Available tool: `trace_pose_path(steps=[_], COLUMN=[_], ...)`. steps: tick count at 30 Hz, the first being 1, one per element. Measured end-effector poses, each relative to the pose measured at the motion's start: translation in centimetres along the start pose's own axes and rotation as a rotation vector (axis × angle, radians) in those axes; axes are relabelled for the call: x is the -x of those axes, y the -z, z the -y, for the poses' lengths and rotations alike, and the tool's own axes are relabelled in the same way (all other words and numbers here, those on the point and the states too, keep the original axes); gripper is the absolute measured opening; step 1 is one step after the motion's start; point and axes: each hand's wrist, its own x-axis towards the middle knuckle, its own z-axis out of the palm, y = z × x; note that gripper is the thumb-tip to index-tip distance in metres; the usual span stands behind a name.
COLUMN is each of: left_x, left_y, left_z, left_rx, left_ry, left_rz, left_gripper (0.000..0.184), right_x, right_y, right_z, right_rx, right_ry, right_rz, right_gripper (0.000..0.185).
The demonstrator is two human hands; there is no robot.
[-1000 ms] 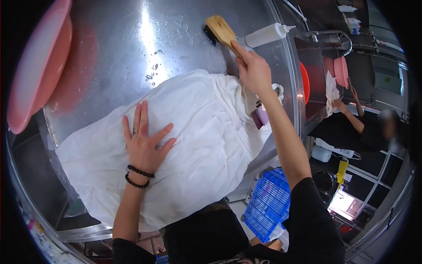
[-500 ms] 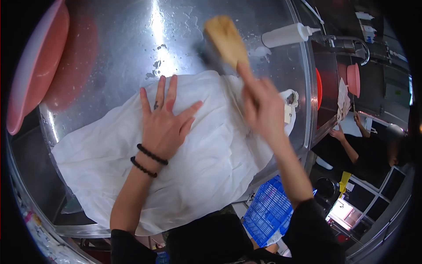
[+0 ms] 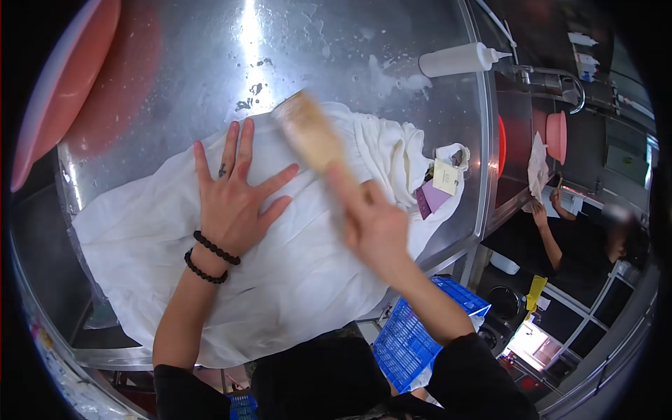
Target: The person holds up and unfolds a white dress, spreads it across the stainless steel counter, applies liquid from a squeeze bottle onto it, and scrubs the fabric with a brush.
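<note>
A white garment (image 3: pixel 301 252) lies spread over a wet metal counter (image 3: pixel 203 77). My left hand (image 3: pixel 234 203) rests flat on the cloth with its fingers spread. In my right hand (image 3: pixel 374 231) is a wooden scrubbing brush (image 3: pixel 308 133), gripped by its handle, its head blurred at the garment's far edge. Bunched folds lie to the right of the brush. A cream tag (image 3: pixel 445 177) and a purple tag (image 3: pixel 435 197) sit on the cloth at the right. The brush's bristles are hidden.
A white squeeze bottle (image 3: pixel 458 60) lies on the counter at the upper right. A pink basin (image 3: pixel 77 84) stands at the left edge. Below the counter is a blue plastic basket (image 3: pixel 413 336). Another person (image 3: pixel 588 238) works by a sink at the right.
The brush in my right hand has moved left and down, from the bare metal onto the cloth's edge. My left hand has shifted slightly left. The tags are now in plain view.
</note>
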Motion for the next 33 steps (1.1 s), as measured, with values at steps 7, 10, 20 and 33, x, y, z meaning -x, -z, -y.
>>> trace_pose_path(steps=[7,10,20,33], left_x=[0.5,1.0,0.5,-0.9], left_y=[0.5,-0.2,-0.2,0.8], left_z=[0.6,0.2,0.0,-0.8], left_rx=[-0.016,0.000,0.034,0.043], left_ry=[-0.011,-0.005,-0.017,0.002], left_rz=[0.003,0.046,-0.045,0.001], left_gripper=[0.049,0.049,0.045,0.049], right_x=[-1.8,-0.8,-10.4,-21.6], right_y=[-0.7,-1.8,1.7,4.6], right_z=[-1.3,-1.5,-12.4,-19.3], right_rx=[0.136,0.196,-0.133,-0.884], right_ry=[-0.029,-0.001,-0.034,-0.159], right_rz=[-0.011,-0.035,-0.188,-0.505], right_gripper=[0.075,0.073,0.057,0.068])
